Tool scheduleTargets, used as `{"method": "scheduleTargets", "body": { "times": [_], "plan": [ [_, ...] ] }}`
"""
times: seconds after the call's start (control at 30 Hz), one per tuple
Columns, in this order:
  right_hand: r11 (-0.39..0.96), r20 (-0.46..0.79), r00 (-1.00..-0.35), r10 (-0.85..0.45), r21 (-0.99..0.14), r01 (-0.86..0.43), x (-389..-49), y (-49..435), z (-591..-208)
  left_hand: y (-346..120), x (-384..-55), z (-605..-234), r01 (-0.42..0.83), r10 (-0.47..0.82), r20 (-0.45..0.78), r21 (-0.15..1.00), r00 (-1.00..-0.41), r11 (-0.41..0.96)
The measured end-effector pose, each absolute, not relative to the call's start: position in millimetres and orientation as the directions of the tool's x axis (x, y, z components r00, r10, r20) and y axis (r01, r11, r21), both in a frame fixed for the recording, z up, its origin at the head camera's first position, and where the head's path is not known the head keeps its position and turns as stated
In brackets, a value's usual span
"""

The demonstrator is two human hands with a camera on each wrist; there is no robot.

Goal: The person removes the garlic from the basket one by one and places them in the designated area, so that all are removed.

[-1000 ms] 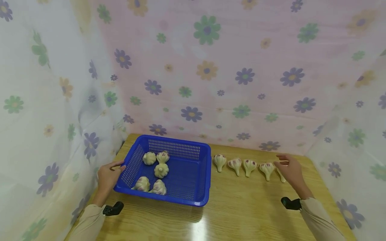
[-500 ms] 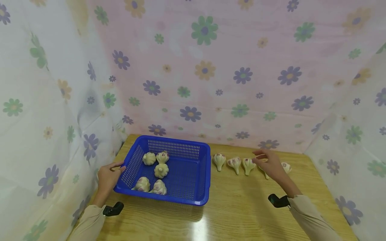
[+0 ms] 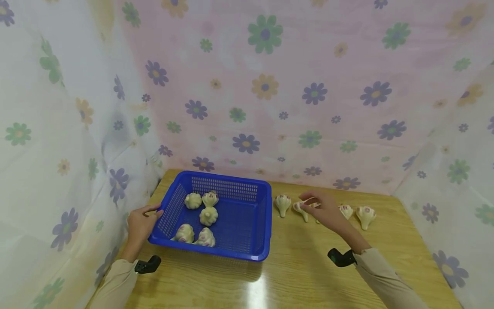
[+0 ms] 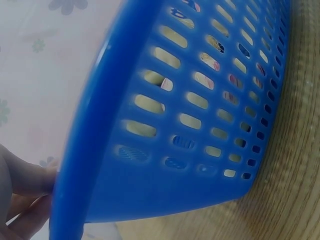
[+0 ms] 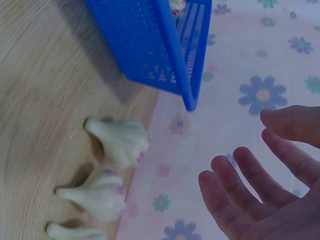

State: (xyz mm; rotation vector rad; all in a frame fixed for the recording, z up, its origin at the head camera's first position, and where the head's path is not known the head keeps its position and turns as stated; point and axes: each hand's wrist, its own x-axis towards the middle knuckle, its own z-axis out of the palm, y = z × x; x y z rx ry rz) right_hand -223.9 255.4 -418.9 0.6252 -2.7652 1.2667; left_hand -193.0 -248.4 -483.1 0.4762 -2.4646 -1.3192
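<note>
My left hand (image 3: 140,223) grips the left rim of a blue plastic basket (image 3: 220,253); in the left wrist view its thumb and fingers (image 4: 30,175) meet at the rim. Inside, toward the left, lie several garlic bulbs (image 3: 208,216). Right of the basket, more garlic bulbs (image 3: 283,205) stand in a row on the table. Over the middle of that row hovers my right hand (image 3: 328,211), partly covering a bulb. The right wrist view has its fingers (image 5: 225,182) spread and loosely bent, holding nothing, with pale bulbs (image 5: 97,195) below.
The wooden table (image 3: 301,270) runs back to a flowered cloth wall (image 3: 266,120). Similar cloth hangs at the left (image 3: 77,171) and right sides. The right end of the row has another garlic bulb (image 3: 365,216).
My right hand has moved left along the row, from its right end toward the bulbs nearer the basket, uncovering the end bulb. The left hand keeps its hold on the basket.
</note>
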Motion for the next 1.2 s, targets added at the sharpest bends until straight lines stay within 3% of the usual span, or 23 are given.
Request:
{"method": "scheduleTargets", "body": {
  "times": [0.5, 1.2],
  "plan": [
    [0.447, 0.168, -0.842, -0.513, -0.785, -0.429, -229, 205, -423, -248, -196, -483, -0.156, -0.437, 0.105, 0.839, -0.893, 0.521],
    [0.397, 0.119, -0.763, -0.636, -0.797, -0.455, -241, 147, -431, -246, -196, -485, -0.144, -0.452, 0.133, 0.838, -0.882, 0.527]
  ]
}}
